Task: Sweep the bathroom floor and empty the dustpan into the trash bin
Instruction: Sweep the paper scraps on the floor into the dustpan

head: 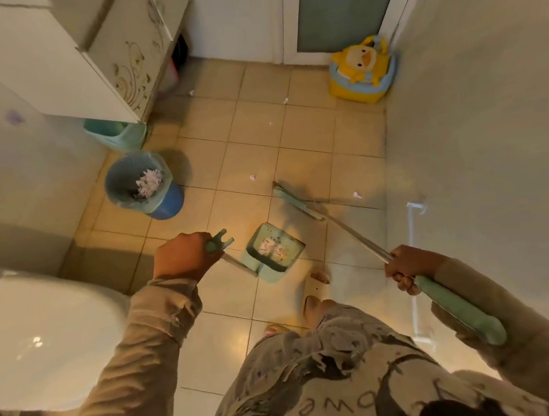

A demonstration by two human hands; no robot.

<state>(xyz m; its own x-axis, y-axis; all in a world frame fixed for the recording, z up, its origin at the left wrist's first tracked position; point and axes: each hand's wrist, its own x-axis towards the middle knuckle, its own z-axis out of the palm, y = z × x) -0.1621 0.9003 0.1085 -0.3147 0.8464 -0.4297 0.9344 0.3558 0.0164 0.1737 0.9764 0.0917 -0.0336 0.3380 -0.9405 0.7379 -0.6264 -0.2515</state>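
My left hand (183,257) grips the green top of the long-handled dustpan (274,251), which stands on the beige tile floor just in front of my feet with scraps of paper in its tray. My right hand (407,268) holds the metal shaft of the broom (295,203); its green head rests on the tiles beyond the dustpan, to the right. The blue trash bin (143,184), lined with a bag and holding crumpled paper, stands to the left of the dustpan. Small paper scraps (252,177) lie scattered over the floor.
A white toilet (45,340) is at the lower left. A white cabinet (93,58) hangs above a teal basket (115,134). A yellow duck potty (362,70) sits in the far right corner by the door. The wall runs close along my right.
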